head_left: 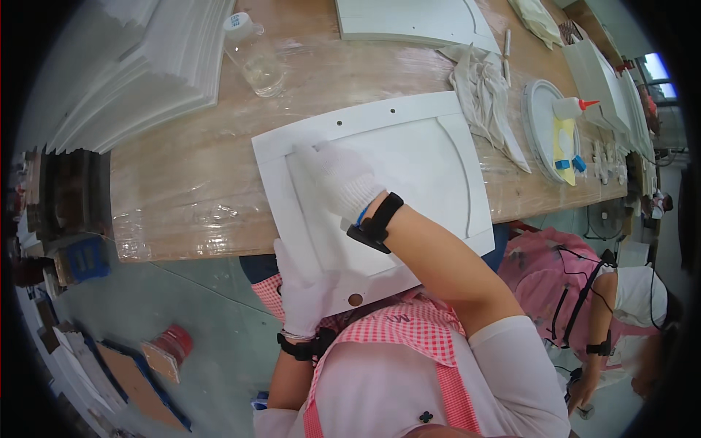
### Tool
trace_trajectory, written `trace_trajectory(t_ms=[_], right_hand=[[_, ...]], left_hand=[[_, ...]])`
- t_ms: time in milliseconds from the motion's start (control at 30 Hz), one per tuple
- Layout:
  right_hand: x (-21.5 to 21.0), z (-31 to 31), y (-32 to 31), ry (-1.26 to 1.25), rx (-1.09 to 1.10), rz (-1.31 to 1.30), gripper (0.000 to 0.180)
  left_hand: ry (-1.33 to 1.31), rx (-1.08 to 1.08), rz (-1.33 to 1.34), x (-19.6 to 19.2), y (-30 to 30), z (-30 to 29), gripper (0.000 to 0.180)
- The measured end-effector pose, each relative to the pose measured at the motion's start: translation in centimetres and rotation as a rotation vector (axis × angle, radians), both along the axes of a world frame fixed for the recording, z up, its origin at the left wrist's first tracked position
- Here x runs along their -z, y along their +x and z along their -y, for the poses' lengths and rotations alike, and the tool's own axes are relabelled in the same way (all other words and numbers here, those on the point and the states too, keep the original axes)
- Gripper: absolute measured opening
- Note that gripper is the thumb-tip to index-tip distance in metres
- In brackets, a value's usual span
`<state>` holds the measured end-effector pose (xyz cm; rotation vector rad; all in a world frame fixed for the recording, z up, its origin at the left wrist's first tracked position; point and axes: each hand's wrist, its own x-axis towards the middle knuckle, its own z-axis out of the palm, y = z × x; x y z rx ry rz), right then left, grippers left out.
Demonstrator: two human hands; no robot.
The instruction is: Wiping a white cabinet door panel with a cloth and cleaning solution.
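A white panel with a curved recessed border lies tilted across the table's near edge and my lap. Two small dark holes show along its far edge, and a larger round hole near me. My left hand, in a white knitted glove, grips the panel's near left edge. My right hand, gloved too, rests on the panel near the left side of the recess, its fingers stretched over the surface. Those fingertips blend into the white panel, and I make out nothing held in them. Black straps circle both wrists.
Stacked white sheets and a clear bottle stand far left on the film-covered table. Another white panel lies at the back. A white cloth and a lid with a glue bottle are right, near a co-worker.
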<state>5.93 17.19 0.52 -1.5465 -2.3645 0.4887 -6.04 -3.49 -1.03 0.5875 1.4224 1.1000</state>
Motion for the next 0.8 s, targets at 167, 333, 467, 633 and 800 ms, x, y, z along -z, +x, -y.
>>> trace_trajectory(t_ms=[167, 333, 467, 633, 800], right_hand=[[4.2, -3.4, 13.4, 0.126, 0.082, 0.064, 0.022], [-1.5, -2.8, 8.5, 0.091, 0.181, 0.193, 0.022], [0.8, -0.2, -2.3, -0.166, 0.024, -0.195, 0.03], [1.4, -3.0, 6.0, -0.205, 0.16, -0.097, 0.03], [-2.6, -4.4, 14.6, 0.064, 0.462, 0.02, 0.022]], left_hand=[[0.104, 0.076, -0.28, 0.1, -0.2, -0.1, 0.112], [0.14, 0.068, -0.175, 0.9, -0.4, -0.3, 0.113], [0.11, 0.097, -0.321, 1.6, -0.1, -0.2, 0.112], [0.022, 0.127, -0.362, -0.3, -0.2, -0.5, 0.115], [0.119, 0.132, -0.357, 1.8, -0.9, 0.1, 0.115]])
